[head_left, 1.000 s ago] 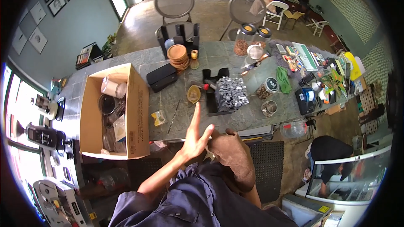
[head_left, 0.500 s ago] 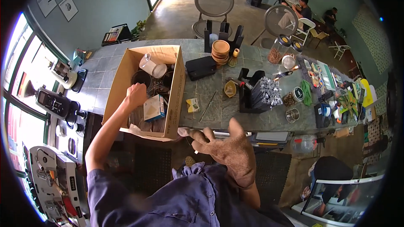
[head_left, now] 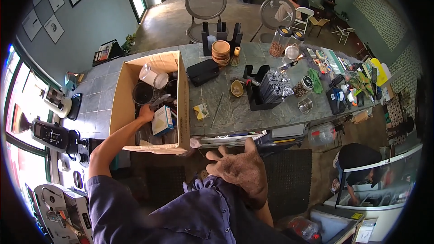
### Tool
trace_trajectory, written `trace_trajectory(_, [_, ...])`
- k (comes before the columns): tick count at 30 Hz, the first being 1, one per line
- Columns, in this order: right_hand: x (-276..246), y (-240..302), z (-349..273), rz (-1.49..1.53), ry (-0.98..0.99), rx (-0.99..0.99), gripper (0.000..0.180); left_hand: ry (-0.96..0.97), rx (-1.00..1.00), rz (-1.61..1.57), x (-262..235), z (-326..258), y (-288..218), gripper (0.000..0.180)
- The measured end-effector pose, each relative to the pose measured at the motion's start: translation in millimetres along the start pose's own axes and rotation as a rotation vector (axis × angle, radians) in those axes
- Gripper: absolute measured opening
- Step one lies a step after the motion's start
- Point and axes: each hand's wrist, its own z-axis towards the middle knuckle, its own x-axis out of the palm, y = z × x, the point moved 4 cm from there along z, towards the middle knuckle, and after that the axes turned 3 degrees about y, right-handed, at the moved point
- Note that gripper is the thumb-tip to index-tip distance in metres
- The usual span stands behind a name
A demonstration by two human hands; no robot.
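Note:
My left hand (head_left: 145, 114) reaches into an open cardboard box (head_left: 118, 104) on the counter. Its fingers are closed beside a blue-and-white small carton (head_left: 162, 121), at some clear plastic; what they grip is partly hidden. Also inside the box are a clear jar (head_left: 153, 77) lying tilted and a dark round cup (head_left: 143, 93), with other dark items behind. My right hand (head_left: 220, 154) is in front of the counter's near edge, close to my body. A brown cloth (head_left: 242, 171) covers it and hangs over the wrist; its fingers bend within the fabric.
On the grey tiled counter (head_left: 205, 124) stand a black case (head_left: 203, 72), stacked wooden bowls (head_left: 220, 53), a black holder with silver packets (head_left: 275, 88) and glass jars (head_left: 304, 86). A coffee grinder (head_left: 52, 135) is at left. Another person (head_left: 359, 160) bends by a glass-fronted case at right.
My left hand has drawn nearer and lower in the box, uncovering the dark cup. My right hand with the brown cloth has come slightly lower. The view has turned rightward.

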Motion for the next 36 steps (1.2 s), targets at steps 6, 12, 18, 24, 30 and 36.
trace_trajectory(6, [-5, 10, -4, 0.485, 0.032, 0.19, 0.039, -0.201, -0.061, -0.011, 8, 4, 1, 0.03])
trace_trajectory(12, [-10, 30, -4, 0.41, 0.045, 0.161, 0.027, 0.006, -0.223, -0.235, 5, 14, 13, 0.035])
trace_trajectory(18, [-13, 42, -4, -0.024, 0.092, 0.02, 0.007, 0.164, -0.194, -0.291, 29, 30, 17, 0.037])
trace_trajectory(24, [-1, 36, -6, -0.33, 0.161, -0.084, 0.008, 0.101, -0.305, -0.297, -4, -7, -10, 0.034])
trace_trajectory(30, [16, 4, -3, -0.438, 0.258, -0.11, 0.007, -0.055, -0.222, -0.478, -12, -34, 15, 0.032])
trace_trajectory(36, [32, -33, -4, -0.546, 0.347, -0.137, 0.016, -0.14, -0.204, -0.577, -12, -45, -3, 0.028])
